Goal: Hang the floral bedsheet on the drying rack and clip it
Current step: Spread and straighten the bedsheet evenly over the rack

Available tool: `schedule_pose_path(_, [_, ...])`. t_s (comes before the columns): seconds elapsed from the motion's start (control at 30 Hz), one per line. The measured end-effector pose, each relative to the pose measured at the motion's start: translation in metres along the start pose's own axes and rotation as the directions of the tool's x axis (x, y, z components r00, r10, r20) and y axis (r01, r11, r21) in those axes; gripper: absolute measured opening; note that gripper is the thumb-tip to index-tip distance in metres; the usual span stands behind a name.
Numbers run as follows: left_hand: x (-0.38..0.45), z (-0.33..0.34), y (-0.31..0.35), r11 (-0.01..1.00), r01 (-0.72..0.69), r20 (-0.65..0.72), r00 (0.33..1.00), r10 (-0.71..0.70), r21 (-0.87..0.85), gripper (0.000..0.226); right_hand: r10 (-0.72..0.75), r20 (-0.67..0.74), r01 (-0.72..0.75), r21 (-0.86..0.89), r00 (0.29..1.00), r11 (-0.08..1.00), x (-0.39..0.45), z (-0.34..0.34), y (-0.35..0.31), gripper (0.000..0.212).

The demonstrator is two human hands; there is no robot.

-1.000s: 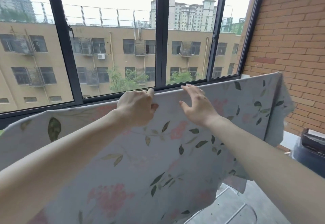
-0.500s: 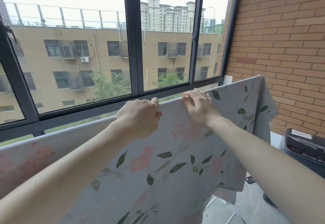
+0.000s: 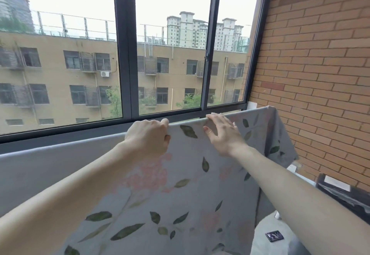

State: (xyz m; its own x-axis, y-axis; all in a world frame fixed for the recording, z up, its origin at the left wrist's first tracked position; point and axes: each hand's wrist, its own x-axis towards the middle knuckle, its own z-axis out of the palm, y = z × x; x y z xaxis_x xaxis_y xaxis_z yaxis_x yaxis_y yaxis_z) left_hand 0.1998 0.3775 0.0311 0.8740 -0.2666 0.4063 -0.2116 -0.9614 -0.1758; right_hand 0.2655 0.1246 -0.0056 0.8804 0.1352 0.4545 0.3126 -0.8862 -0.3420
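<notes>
I count one bedsheet (image 3: 180, 184), draped over what I take to be the rack's top bar, which the cloth hides. Two hands work its top edge: my left hand (image 3: 148, 136) has its grip curled tight on the fold, while my right hand (image 3: 222, 132) rests nearly flat, fingers hooked over the edge. Three window panes (image 3: 172, 54) stand behind; one brick wall (image 3: 320, 64) on the right.
</notes>
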Motion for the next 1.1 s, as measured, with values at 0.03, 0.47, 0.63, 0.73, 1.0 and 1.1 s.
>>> schedule_pose_path(0.03, [0.012,0.002,0.015,1.0,0.015,0.002,1.0,-0.015,0.002,0.019,-0.002,0.006,0.002,-0.001,1.0,1.0,0.005,-0.005,0.018,0.055])
schedule_pose_path(0.47, [0.137,0.031,0.14,0.995,-0.07,0.026,0.997,0.072,-0.07,0.018,0.04,0.001,-0.04,0.002,0.999,0.999,0.049,-0.038,0.162,0.059])
schedule_pose_path(0.63, [0.175,0.048,0.167,0.991,-0.097,0.003,0.995,0.098,-0.092,0.015,0.036,-0.015,-0.037,-0.006,0.999,0.999,0.066,-0.047,0.189,0.056])
schedule_pose_path(0.73, [0.193,0.058,0.182,0.989,-0.116,-0.024,0.993,0.115,-0.089,0.017,0.037,-0.047,-0.036,0.015,0.998,0.999,0.07,-0.048,0.209,0.056])
schedule_pose_path(1.0, [0.244,0.071,0.224,0.986,-0.155,-0.033,0.988,0.153,-0.054,0.013,-0.015,-0.103,0.017,0.018,0.995,1.0,0.087,-0.056,0.263,0.053])
schedule_pose_path(1.1, [0.265,0.074,0.247,0.985,-0.158,-0.009,0.987,0.158,-0.064,0.016,-0.073,-0.091,0.076,0.029,0.993,0.997,0.091,-0.062,0.284,0.051])
